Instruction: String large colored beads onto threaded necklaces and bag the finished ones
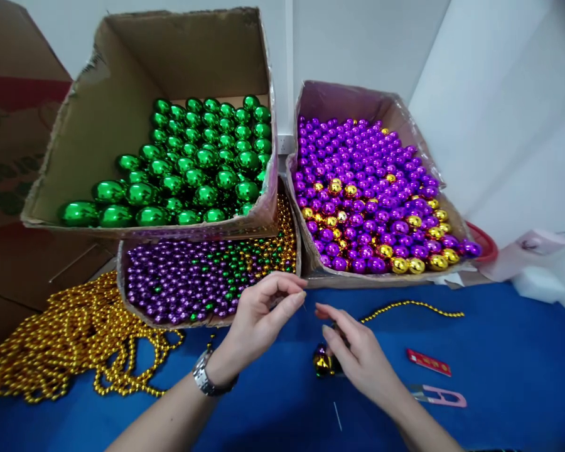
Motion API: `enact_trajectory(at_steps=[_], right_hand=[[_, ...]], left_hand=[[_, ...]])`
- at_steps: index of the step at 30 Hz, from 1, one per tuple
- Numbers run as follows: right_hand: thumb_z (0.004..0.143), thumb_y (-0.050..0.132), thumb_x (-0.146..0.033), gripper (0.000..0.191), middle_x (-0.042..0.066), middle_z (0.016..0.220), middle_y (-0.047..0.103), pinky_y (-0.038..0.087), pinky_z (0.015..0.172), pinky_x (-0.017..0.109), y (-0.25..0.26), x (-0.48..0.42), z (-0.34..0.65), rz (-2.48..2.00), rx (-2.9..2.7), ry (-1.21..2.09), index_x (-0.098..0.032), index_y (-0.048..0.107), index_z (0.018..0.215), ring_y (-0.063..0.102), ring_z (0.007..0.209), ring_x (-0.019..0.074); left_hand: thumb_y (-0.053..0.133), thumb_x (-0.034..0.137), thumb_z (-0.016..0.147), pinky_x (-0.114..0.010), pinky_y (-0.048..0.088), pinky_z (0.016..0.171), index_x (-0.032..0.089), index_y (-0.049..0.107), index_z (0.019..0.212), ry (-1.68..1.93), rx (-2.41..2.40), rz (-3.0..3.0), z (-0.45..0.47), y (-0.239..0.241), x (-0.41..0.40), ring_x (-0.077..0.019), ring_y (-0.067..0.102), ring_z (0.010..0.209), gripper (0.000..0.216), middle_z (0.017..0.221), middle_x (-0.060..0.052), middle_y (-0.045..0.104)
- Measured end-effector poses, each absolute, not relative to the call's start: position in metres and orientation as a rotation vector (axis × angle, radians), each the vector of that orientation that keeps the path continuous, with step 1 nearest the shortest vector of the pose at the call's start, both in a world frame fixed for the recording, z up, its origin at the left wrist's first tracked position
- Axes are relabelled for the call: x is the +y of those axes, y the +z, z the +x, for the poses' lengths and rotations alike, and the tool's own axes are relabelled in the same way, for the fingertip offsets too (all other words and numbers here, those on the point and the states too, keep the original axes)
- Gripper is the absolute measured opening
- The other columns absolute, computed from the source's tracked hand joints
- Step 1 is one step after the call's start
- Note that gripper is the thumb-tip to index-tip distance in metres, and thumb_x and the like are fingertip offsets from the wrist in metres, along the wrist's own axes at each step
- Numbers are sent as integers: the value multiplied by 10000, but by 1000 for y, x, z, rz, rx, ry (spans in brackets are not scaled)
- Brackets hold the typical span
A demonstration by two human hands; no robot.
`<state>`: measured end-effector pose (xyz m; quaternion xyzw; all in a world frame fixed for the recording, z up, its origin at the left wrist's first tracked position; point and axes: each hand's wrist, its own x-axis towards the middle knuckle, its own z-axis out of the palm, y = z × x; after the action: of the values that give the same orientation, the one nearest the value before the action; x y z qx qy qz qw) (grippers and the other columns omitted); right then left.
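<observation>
My left hand (263,317), with a watch (209,375) on its wrist, is closed in a pinch. A very thin dark line, like a thread or needle, shows at its fingertips; which of these I cannot tell. Facing it from the right, my right hand (358,348) has its fingers curled in, and what they hold is hidden. A small cluster of shiny gold, green and purple beads (322,361) is beside and partly behind the right fingers. From behind that hand a gold bead strand (414,304) runs right across the blue cloth (268,402).
A box (61,163) of large green beads overhangs a lower box (122,276) of small mixed beads. Purple and gold beads fill another box (381,94). Gold bead strands (61,339) are heaped left. Pink thread snips (445,396), a red packet (428,362) and a white stick (338,416) lie nearby.
</observation>
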<state>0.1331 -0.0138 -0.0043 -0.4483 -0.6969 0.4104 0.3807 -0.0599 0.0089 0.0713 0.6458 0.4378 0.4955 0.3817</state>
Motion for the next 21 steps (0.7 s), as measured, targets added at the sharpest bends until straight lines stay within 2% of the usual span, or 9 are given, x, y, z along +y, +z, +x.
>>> enact_trajectory(at_steps=[4, 7, 9, 12, 14, 16, 18, 21], right_hand=[[956, 396, -291, 258, 32, 857, 654, 458, 636, 229, 14, -8, 127, -1044, -1955, 980, -229, 632, 1038, 603, 681, 140], [961, 386, -282, 247, 5, 732, 615, 422, 633, 223, 19, -2, 132, -1090, -1995, 837, -219, 621, 918, 576, 664, 131], [968, 371, -287, 239, -20, 654, 564, 397, 598, 216, 22, 3, 136, -1137, -1987, 775, -220, 595, 919, 541, 593, 114], [980, 348, -316, 229, -53, 579, 482, 365, 530, 200, 31, 7, 134, -1160, -1890, 804, -216, 553, 969, 487, 501, 90], [982, 346, -340, 235, -67, 549, 445, 361, 511, 194, 38, 8, 129, -1117, -1802, 881, -210, 543, 975, 456, 470, 78], [977, 361, -357, 246, -71, 536, 423, 363, 504, 194, 46, 6, 126, -1053, -1735, 952, -203, 552, 958, 431, 461, 71], [969, 388, -366, 244, -69, 538, 414, 352, 482, 199, 56, 4, 131, -991, -1662, 988, -201, 566, 941, 418, 458, 67], [955, 448, -346, 185, -73, 531, 388, 281, 419, 205, 75, -2, 155, -886, -1398, 933, -219, 578, 925, 395, 427, 58]], left_hand=[[655, 200, 775, -261, 490, 764, 173, 671, 759, 1428, 1078, 1579, -55, 83, 11, -195, 615, 873, 35, 906, -58, 678], [652, 220, 784, -282, 493, 802, 178, 673, 831, 1522, 1051, 1427, -56, 73, 12, -199, 617, 894, 66, 924, -59, 680], [637, 233, 798, -314, 485, 856, 196, 641, 1024, 1485, 1001, 1302, -54, 58, 12, -211, 605, 969, 230, 1035, -71, 663], [685, 220, 741, -369, 435, 947, 220, 531, 1239, 1168, 894, 1460, -41, 29, 13, -250, 538, 1111, 522, 1189, -90, 605], [708, 212, 703, -377, 438, 932, 201, 560, 1210, 919, 817, 1676, -28, 11, 16, -261, 554, 1068, 528, 1152, -91, 622], [660, 214, 744, -351, 467, 853, 179, 629, 1089, 788, 772, 1823, -16, -3, 19, -239, 599, 934, 348, 1025, -79, 664], [565, 206, 819, -312, 468, 789, 176, 668, 960, 742, 777, 1929, -9, -10, 24, -211, 609, 841, 177, 912, -65, 679], [492, 227, 872, -296, 445, 780, 203, 669, 932, 788, 888, 2034, -10, -12, 30, -200, 596, 844, 188, 898, -58, 672]])
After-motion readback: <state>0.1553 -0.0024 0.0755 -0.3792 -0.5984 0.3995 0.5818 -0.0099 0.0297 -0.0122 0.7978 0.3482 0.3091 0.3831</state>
